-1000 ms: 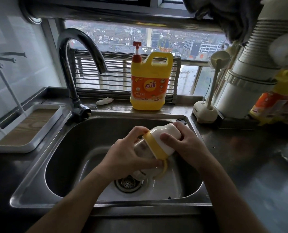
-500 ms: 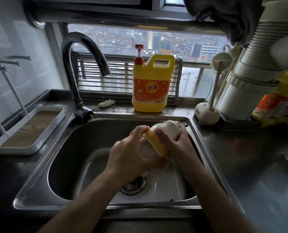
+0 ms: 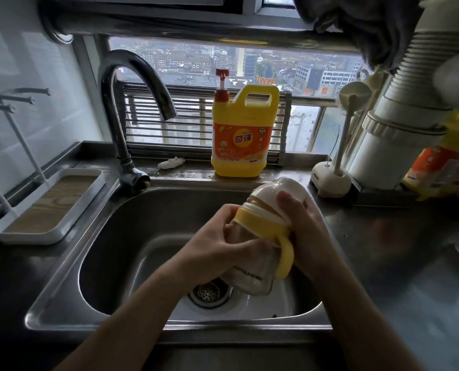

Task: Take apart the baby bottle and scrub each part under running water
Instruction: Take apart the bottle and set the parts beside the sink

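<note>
White tiled wall [image 3: 22, 84], window [image 3: 249, 65] over city, dim daylight.

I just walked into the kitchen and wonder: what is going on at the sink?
A person holds a baby bottle over the sink. The left hand grips its clear body, and the right hand grips the white cap, which seems partly lifted from the yellow collar. No water is visible at the faucet. A jug of dish soap stands behind the sink.

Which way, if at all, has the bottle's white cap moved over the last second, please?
Yes: the white cap has risen towards the sink's rear rim, lifting off the yellow collar.
</note>
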